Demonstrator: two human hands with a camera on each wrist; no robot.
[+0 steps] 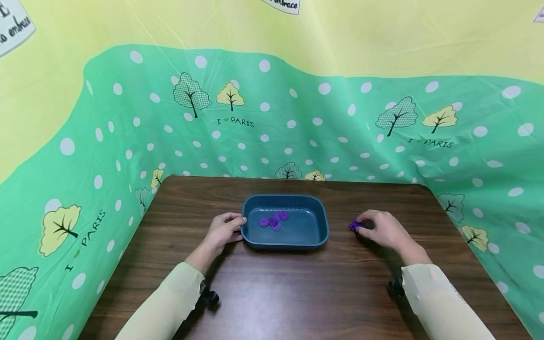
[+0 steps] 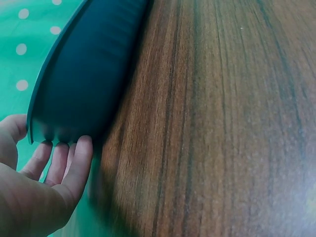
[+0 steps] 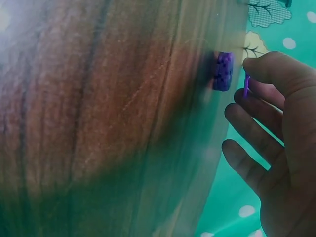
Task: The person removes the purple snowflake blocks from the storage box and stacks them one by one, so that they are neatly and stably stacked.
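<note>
A dark blue plastic tray [image 1: 303, 230] with rounded corners sits on the table, holding several purple flower-shaped pieces [image 1: 274, 221] in its left half. At its left end my left hand [image 1: 221, 230] grips the wall, thumb at the rim and fingertips against the outer side, as the left wrist view shows. To the right of the tray, my right hand [image 1: 384, 230] pinches one thin purple flower-shaped piece [image 3: 246, 86] between thumb and fingertips. Just beside that piece, a short stack of purple flower-shaped pieces [image 3: 223, 71] stands on the table, partly covered by the fingers in the head view.
The brown wood-grain table [image 1: 289, 288] carries everything. A green and yellow printed cloth [image 1: 297, 104] hangs behind it and along its sides. A dark wrist-worn device [image 1: 209, 297] shows at the left cuff and another [image 1: 396, 287] at the right.
</note>
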